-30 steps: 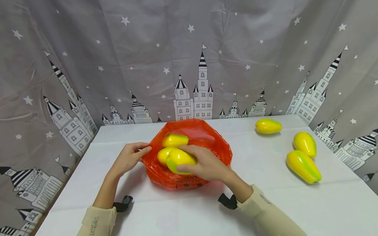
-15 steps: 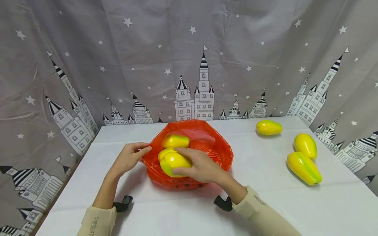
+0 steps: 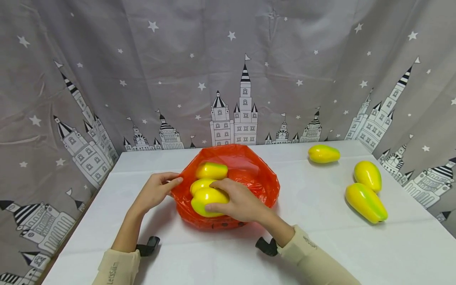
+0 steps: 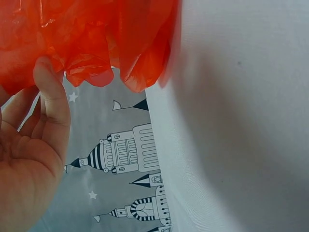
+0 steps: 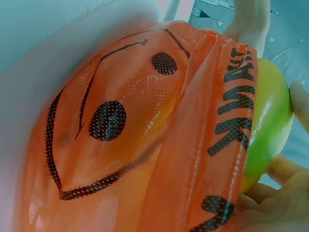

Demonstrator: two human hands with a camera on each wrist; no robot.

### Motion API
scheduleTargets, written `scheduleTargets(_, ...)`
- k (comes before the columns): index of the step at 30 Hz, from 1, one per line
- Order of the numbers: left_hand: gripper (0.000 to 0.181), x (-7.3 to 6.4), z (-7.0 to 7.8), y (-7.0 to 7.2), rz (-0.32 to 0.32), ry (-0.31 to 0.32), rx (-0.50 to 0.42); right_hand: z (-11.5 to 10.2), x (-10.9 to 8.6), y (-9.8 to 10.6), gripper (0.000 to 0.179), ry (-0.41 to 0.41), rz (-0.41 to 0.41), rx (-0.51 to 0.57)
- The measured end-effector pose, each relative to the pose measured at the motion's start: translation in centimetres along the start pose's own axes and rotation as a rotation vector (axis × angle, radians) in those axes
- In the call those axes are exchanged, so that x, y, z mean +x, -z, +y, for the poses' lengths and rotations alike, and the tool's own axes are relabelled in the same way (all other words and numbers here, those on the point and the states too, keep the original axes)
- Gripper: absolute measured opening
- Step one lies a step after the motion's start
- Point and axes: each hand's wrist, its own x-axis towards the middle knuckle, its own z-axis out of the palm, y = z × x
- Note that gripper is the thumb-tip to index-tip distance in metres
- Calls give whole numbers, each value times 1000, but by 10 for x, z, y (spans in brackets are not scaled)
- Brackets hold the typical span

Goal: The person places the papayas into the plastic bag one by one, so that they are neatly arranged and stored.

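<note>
A red plastic bag [image 3: 261, 190] stands with its mouth spread in the middle of the table. My left hand [image 3: 156, 192] pinches the bag's left rim between thumb and fingers; the left wrist view shows the thumb [image 4: 50, 92] against the red film. My right hand [image 3: 238, 200] grips a glossy yellow-green papaya [image 3: 206, 202] at the front left of the bag's mouth. Two more papayas are in the bag: one behind [image 3: 211, 171], and another papaya [image 3: 200, 185] partly covered by the held one. In the right wrist view, the held papaya [image 5: 270, 116] shows above the printed bag's rim.
Three papayas lie on the white table [image 3: 306, 190] to the right: one papaya [image 3: 323, 153] at the back, and a papaya [image 3: 368, 176] beside another papaya [image 3: 366, 202] nearer the right edge. A grey curtain [image 3: 171, 63] with castles and stars hangs behind the table.
My right hand has moved left with the papaya, and the papaya has come slightly lower at the bag's front left. The left hand has kept its place on the rim.
</note>
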Motion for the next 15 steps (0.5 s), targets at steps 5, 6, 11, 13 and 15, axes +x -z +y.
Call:
scheduleTargets(5, 43, 0, -1, 0, -1, -6, -6, 0, 2, -3, 62, -16, -22, -1)
scheduleTargets(6, 43, 0, -1, 0, -2, -7, -5, 0, 3, -4, 63, -20, -25, 5)
scheduleTargets(11, 44, 1, 0, -1, 1, -6, 2, -1, 5, -5, 56, -32, -26, 35)
scheduleTargets(13, 43, 1, -1, -1, 3, -4, 6, -1, 6, -6, 50, -34, -26, 45)
scheduleTargets(15, 43, 2, -1, 0, 4, -1, 8, 0, 7, -7, 46, -38, -27, 53)
